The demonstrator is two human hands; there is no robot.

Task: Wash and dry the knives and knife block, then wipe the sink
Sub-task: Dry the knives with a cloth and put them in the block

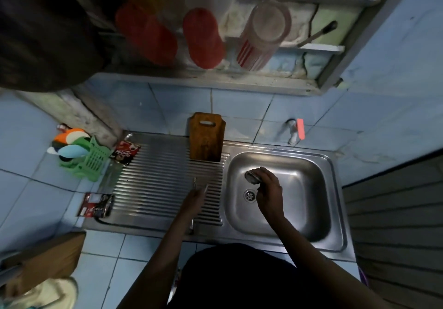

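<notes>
The right hand point(268, 188) grips a grey scrubbing pad point(253, 176) inside the sink point(335, 200), just above the drain point(250, 195). The left hand point(194, 198) holds thin metal knives point(195, 184) over the ribbed draining board point(155, 176); the wooden knife block point(206, 138) stands upright at its back edge. Washing looks to be in hand. Next, blades and pad must come together, probably under the tap point(293, 131).

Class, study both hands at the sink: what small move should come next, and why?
Probably sweep the right hand with its scrubber across the sink floor toward the drain; the scrubber is already inside the basin. The left hand holds thin metal items over the ribbed drainboard.
</notes>
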